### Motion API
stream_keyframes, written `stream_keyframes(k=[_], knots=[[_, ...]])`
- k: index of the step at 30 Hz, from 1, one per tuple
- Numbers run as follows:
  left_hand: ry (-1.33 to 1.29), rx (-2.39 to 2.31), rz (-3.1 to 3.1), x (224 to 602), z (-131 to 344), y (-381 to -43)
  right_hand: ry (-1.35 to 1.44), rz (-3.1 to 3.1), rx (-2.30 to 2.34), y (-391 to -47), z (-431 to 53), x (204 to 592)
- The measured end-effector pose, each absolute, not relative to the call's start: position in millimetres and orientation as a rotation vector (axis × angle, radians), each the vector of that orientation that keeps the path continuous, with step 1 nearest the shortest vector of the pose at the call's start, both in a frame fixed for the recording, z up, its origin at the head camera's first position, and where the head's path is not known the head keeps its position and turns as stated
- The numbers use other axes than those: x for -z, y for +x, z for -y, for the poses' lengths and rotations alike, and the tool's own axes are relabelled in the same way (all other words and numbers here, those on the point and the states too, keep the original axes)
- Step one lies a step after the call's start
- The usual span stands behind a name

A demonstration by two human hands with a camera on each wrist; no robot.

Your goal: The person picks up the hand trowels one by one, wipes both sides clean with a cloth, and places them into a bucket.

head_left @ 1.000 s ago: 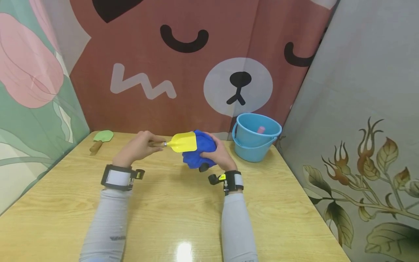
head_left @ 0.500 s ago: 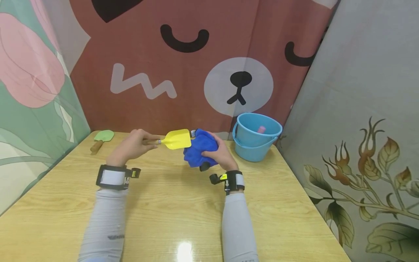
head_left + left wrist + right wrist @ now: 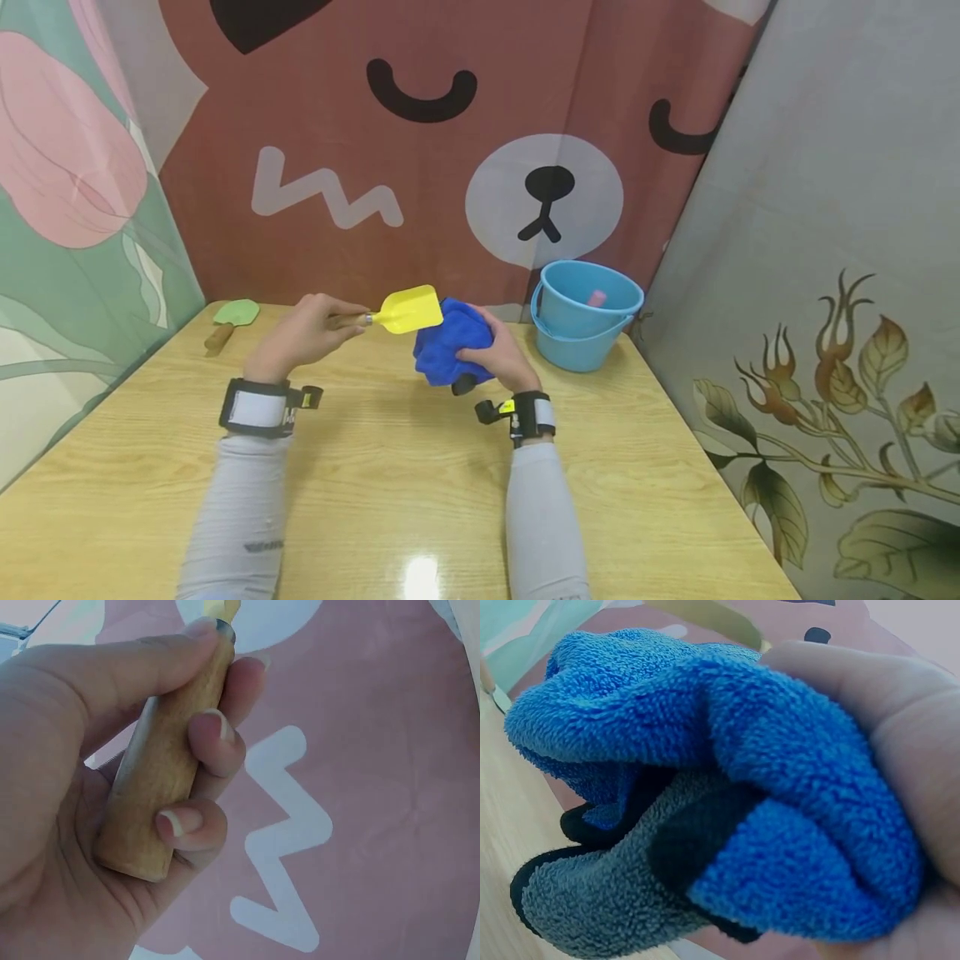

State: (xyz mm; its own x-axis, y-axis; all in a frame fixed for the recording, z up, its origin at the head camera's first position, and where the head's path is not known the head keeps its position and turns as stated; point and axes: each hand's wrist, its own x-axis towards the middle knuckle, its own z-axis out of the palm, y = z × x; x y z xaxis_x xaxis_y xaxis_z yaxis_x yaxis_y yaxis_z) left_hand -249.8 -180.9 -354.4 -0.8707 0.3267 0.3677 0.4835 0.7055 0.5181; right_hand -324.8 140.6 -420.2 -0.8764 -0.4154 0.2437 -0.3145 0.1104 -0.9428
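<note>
My left hand [image 3: 303, 335] grips the wooden handle [image 3: 161, 765] of a small yellow shovel [image 3: 411, 309], its fingers wrapped round the wood in the left wrist view. The yellow blade points right, raised above the table. My right hand [image 3: 506, 350] holds a bunched blue towel [image 3: 448, 343], thumb on the near side. In the right wrist view the towel [image 3: 780, 735] shows a fluffy blue face, a grey face and black edging. The blade's tip lies at the towel's upper left edge; whether they touch I cannot tell.
A light blue bucket [image 3: 577, 340] with a pink rod-like thing [image 3: 597, 298] inside stands at the back right of the wooden table [image 3: 390, 483]. A green shovel [image 3: 237, 312] with a wooden handle lies at the back left. Printed curtains hang behind and at both sides.
The shovel has moved a little left and up, its blade now tilted upward and no longer overlapping the towel as much. My right hand keeps the towel in nearly the same place.
</note>
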Motion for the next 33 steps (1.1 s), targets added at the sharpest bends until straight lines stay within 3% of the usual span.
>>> stream_keyframes(k=[33], knots=[[-0.921, 0.837, 2.622, 364, 126, -260, -1.049, -2.196, 1.886, -323, -129, 422]])
